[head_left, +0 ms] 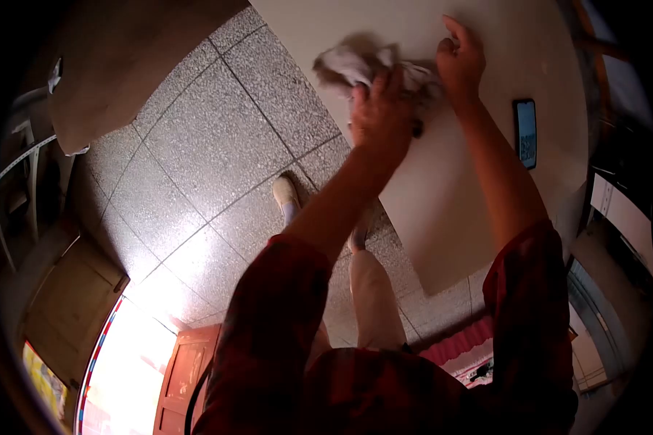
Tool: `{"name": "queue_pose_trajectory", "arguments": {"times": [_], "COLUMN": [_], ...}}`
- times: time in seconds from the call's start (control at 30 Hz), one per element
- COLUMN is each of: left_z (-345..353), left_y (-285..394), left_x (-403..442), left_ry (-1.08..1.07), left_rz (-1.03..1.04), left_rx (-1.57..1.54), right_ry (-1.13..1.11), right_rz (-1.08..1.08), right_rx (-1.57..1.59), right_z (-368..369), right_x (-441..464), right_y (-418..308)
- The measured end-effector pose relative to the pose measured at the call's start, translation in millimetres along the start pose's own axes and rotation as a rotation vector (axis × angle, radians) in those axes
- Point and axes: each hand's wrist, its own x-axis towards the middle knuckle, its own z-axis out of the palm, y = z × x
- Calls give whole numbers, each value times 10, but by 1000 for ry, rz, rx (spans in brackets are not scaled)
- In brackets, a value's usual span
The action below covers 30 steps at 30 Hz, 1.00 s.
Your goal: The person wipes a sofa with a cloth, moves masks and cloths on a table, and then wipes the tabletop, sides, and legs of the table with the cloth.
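Observation:
A crumpled pale cloth with darker patches lies bunched on the light-coloured table, slightly blurred. My left hand presses on it from above, fingers wrapped over its near side. A small dark spot shows beside that hand's wrist; I cannot make out what it is. Just right of the cloth, my right hand is held over the tabletop with one finger stretched out and the others partly bent. Nothing shows in it. A smartphone with a lit screen rests on the table, right of my right forearm.
Speckled floor tiles extend left of the table's edge, with my foot on them. A brown surface is at the upper left. A reddish wooden door stands by a bright doorway at the lower left.

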Motion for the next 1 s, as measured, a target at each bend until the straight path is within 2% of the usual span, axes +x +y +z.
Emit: {"name": "queue_pose_trajectory", "arguments": {"times": [0.03,0.07,0.2,0.27,0.3,0.37,0.4,0.47,0.57,0.63,0.7,0.73,0.77,0.83,0.9,1.0], "left_z": [109,51,20,-21,-127,-256,-329,-431,-463,-500,-556,-573,-558,-526,-590,-493], "left_y": [45,84,-53,-293,-465,-795,-934,-1184,-1586,-1736,-1877,-1919,-1930,-1921,-1892,-2022], "left_x": [131,244,451,443,445,524,580,796,1156,1277,1361,1385,1363,1303,1279,1323], "left_ry": [77,47,69,245,268,322,322,323,419,437,483,430,524,595,500,481], "left_rz": [23,25,10,-64,-99,-142,-161,-226,-181,-177,-207,-287,-208,-250,-438,-502], "left_rx": [6,10,-154,-163,-176,-137,-119,-100,-194,-133,-181,-164,-97,-104,-256,-326], "right_ry": [25,44,0,-65,-62,27,23,100,65,73,85,64,41,25,20,34], "right_rz": [30,65,31,202,204,-60,-53,-169,-147,-150,-151,-128,-106,-87,-63,-41], "right_rx": [-87,-177,-199,-161,-161,-301,-298,-529,-533,-545,-559,-546,-533,-539,-549,-534], "right_z": [89,170,412,487,552,734,760,755,746,699,706,722,722,723,711,702], "right_x": [127,233,580,678,713,703,648,589,578,583,603,597,600,588,594,576], "right_y": [96,174,258,201,258,328,258,117,83,-20,-23,10,20,17,-3,-47]}}
